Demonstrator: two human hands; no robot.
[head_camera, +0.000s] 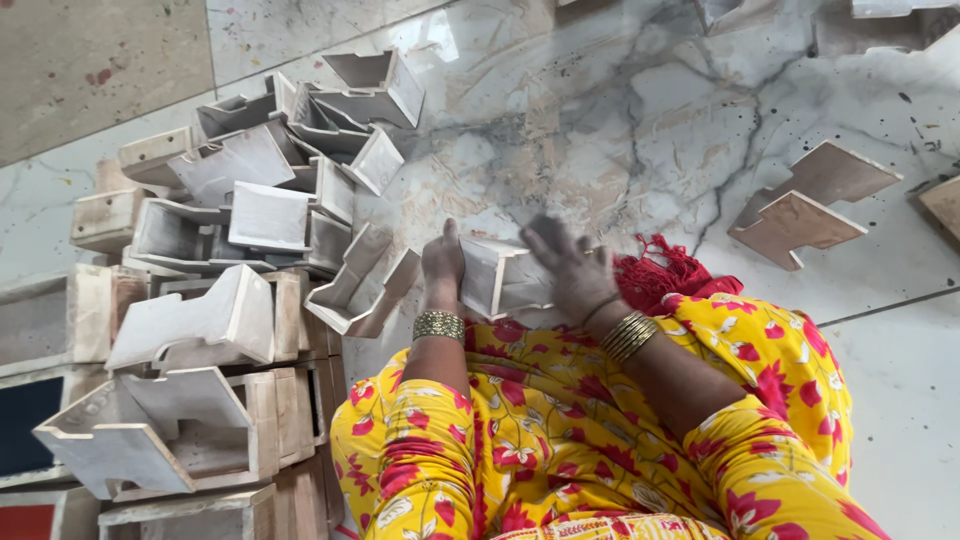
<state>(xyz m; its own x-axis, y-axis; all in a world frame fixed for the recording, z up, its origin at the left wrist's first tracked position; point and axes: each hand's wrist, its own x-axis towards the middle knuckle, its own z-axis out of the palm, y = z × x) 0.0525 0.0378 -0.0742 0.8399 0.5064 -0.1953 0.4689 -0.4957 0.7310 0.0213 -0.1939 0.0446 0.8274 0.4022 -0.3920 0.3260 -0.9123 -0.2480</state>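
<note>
Left hand (442, 262) steadies the small white box (503, 278); right hand (575, 268), blurred, presses a grey pad (545, 233) at its 2 o'clock.

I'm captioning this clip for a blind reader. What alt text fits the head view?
Seen from above, a person in yellow floral clothes sits on a marble floor, the left hand steadying a small white box while the right hand rubs its top. A pile of similar white pieces lies to the left; two flat cut-outs lie to the right.
</note>
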